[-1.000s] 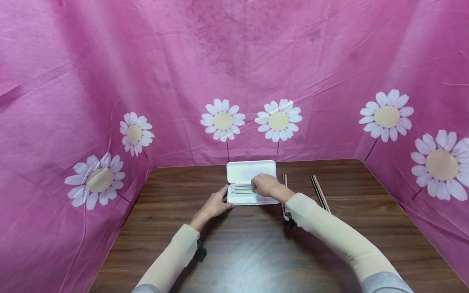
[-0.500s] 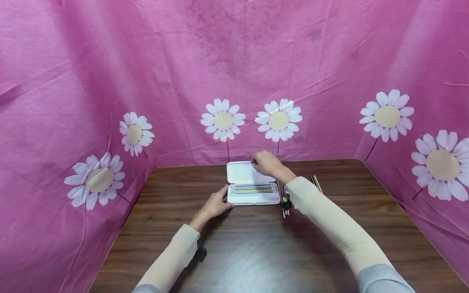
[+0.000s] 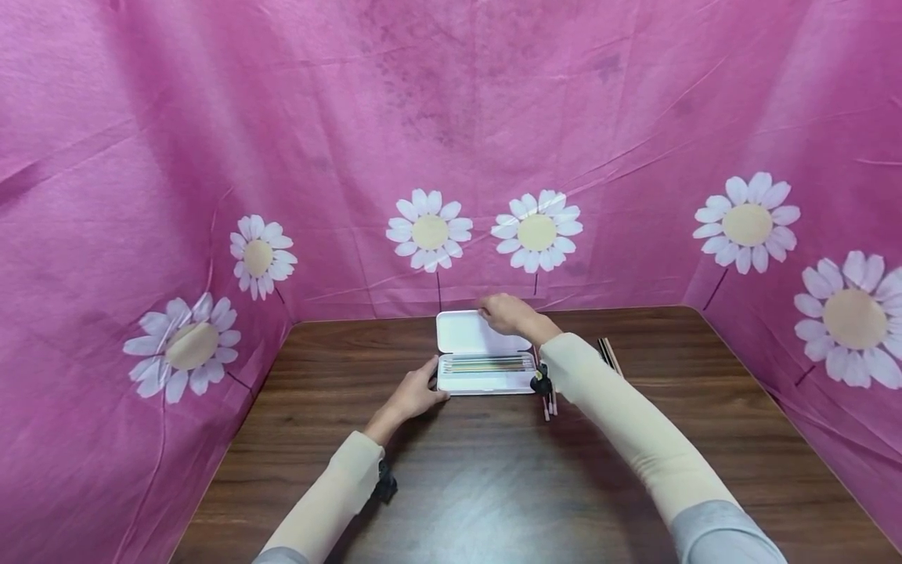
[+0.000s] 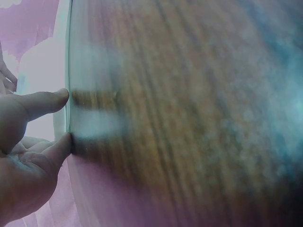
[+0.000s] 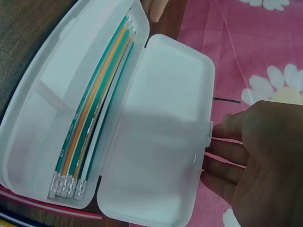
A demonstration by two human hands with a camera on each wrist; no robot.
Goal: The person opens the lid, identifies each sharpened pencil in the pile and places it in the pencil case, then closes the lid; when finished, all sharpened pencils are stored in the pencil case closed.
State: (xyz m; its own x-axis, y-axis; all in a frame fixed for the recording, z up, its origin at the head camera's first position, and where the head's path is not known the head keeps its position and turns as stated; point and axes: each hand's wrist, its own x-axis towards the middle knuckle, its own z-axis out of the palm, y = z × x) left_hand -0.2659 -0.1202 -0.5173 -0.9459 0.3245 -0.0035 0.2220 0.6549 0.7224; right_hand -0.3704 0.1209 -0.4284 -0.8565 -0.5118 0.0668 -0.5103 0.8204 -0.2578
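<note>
A white plastic pencil case point(image 3: 486, 381) lies unlatched on the table, its lid point(image 3: 461, 332) folded back toward the rear. Several pencils point(image 5: 94, 109), green, yellow and white with metal ferrules, lie side by side in the compartment nearest the hinge. My left hand point(image 3: 416, 392) holds the case's left end between thumb and fingers. At the lid's far edge is my right hand point(image 3: 510, 315), its fairly straight fingertips at the rim beside the small clasp point(image 5: 209, 134) in the right wrist view.
More pencils point(image 3: 550, 406) lie just right of the case, partly hidden by the right wrist's camera. Farther right are dark and tan pencils point(image 3: 611, 356), partly behind the sleeve. Pink flowered cloth point(image 3: 613, 157) encloses the wooden table point(image 3: 479, 493) on the back and sides.
My right hand has left the pencils inside the case and moved back to the lid's far edge, shifting slightly left at the end. The left hand keeps its place.
</note>
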